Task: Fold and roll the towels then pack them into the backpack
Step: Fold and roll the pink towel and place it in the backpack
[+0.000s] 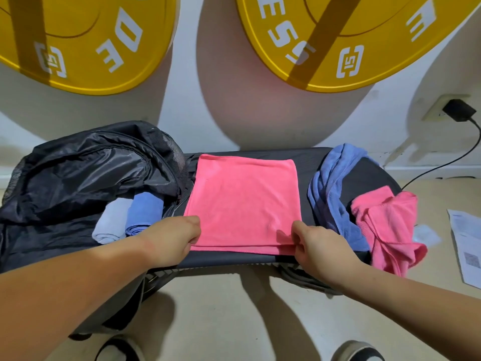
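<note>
A folded pink towel (pixel 244 201) lies flat on the dark bench (pixel 307 162). My left hand (pixel 171 238) pinches its near left corner and my right hand (pixel 320 246) pinches its near right corner. An open black backpack (pixel 78 173) sits on the bench's left end, with a rolled light-blue towel (pixel 112 222) and a rolled blue towel (pixel 145 212) in its mouth. A crumpled blue towel (pixel 330 194) and a crumpled pink towel (pixel 390 227) lie at the right end.
Two yellow weight plates (pixel 86 48) (pixel 338 43) lean on the white wall behind the bench. A charger (pixel 458 110) is plugged into a wall socket, its cable trailing to the floor. Papers (pixel 466 243) lie on the floor at right. My shoes (pixel 356 353) show below.
</note>
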Demonstrator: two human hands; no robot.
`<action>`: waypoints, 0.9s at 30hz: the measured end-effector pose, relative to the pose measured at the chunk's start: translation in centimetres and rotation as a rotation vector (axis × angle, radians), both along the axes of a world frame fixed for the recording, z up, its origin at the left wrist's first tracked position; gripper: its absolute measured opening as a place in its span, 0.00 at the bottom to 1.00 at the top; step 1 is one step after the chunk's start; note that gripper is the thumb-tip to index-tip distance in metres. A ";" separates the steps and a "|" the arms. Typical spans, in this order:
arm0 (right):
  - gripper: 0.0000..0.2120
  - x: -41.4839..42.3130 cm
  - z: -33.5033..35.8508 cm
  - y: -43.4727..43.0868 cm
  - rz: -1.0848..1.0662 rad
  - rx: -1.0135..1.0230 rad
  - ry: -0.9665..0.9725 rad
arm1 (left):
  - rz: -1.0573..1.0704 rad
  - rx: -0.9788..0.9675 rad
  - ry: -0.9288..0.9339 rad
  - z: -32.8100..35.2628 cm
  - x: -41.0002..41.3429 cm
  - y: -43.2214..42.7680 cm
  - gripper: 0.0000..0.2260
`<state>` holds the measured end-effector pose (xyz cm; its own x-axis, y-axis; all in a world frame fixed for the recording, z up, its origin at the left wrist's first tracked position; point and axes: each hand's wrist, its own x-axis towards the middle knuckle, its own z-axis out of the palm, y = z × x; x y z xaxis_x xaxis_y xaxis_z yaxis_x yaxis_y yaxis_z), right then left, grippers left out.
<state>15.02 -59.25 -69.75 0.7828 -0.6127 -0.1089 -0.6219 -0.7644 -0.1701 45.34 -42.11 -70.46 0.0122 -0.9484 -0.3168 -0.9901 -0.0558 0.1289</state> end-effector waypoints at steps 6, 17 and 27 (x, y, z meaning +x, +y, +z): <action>0.10 -0.5 0.5 0.7 -0.080 0.184 0.132 | -0.058 -0.007 -0.175 0.1 -0.4 0.7 0.06; 0.24 -0.2 -3.7 1.2 0.454 -0.258 -0.017 | -0.113 0.116 -0.342 0.9 -1.3 0.1 0.09; 0.12 -0.6 -1.8 0.1 0.440 -0.179 -0.146 | -0.049 0.060 -0.276 0.7 -1.4 -0.1 0.09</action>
<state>14.47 -59.14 -71.52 0.9705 -0.2201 0.0981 -0.2135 -0.9742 -0.0734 43.92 -42.24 -69.72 0.0603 -0.9297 -0.3635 -0.9890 -0.0063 -0.1480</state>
